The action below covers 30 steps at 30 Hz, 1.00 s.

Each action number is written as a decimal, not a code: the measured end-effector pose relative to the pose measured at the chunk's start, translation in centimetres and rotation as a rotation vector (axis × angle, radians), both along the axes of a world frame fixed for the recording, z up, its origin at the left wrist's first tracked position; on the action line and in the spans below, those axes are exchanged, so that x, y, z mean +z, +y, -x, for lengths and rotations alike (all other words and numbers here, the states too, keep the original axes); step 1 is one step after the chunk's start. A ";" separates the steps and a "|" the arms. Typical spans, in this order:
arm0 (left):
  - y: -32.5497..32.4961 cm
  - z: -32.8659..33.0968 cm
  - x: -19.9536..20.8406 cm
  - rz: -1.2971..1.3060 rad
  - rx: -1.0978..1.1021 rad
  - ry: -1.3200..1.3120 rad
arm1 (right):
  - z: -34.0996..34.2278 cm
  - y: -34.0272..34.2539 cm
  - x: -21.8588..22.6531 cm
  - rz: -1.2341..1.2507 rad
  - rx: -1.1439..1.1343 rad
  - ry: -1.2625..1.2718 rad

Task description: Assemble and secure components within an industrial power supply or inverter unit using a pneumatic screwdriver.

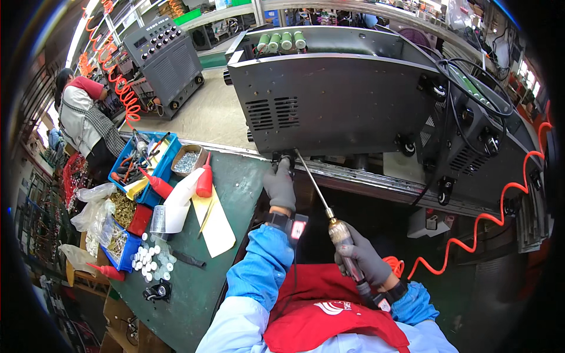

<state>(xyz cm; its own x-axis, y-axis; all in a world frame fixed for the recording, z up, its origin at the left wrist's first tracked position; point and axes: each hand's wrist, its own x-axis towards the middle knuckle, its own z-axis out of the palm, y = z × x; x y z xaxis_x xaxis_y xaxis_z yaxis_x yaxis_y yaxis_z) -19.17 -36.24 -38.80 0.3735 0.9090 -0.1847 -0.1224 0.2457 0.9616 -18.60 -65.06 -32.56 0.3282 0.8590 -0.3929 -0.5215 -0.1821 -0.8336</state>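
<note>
A large dark-grey metal machine casing lies on its side across the bench edge. At its near lower corner, my gloved left hand is closed on a small black caster, mostly hidden by the fingers. My gloved right hand grips an air screwdriver by its body. The screwdriver's long shaft slants up and left, its tip meeting the casing's lower edge just right of my left fingers. Another caster is fitted further right along that edge.
On the green bench mat at left are a blue tool bin, a carton of screws, red-tipped bottles, white caps and a loose caster. An orange coiled air hose loops at right. Another person works far left.
</note>
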 end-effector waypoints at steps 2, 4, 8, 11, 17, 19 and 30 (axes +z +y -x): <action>0.2 -0.2 0.2 0.246 -0.006 -0.201 | 0.3 1.7 -0.3 -0.002 -0.007 -0.024; 0.9 -1.0 -1.0 0.511 -0.016 -0.470 | 0.5 3.4 0.0 -0.001 -0.009 -0.050; 1.9 -2.4 -1.6 0.612 0.009 -0.450 | 1.1 4.9 -0.9 0.043 -0.060 -0.067; 2.3 -3.7 -2.0 0.599 0.059 -0.400 | 1.6 5.8 -1.1 0.049 -0.112 -0.073; 4.8 -4.7 -6.3 0.310 0.086 -0.440 | 2.8 8.1 -2.4 0.028 -0.107 -0.091; 1.7 -4.9 -0.2 0.755 0.116 -0.517 | 2.1 7.2 -2.4 0.071 -0.160 -0.106; 3.6 -4.0 -3.4 0.560 -0.171 -1.013 | 5.2 9.1 1.3 0.034 -0.144 0.097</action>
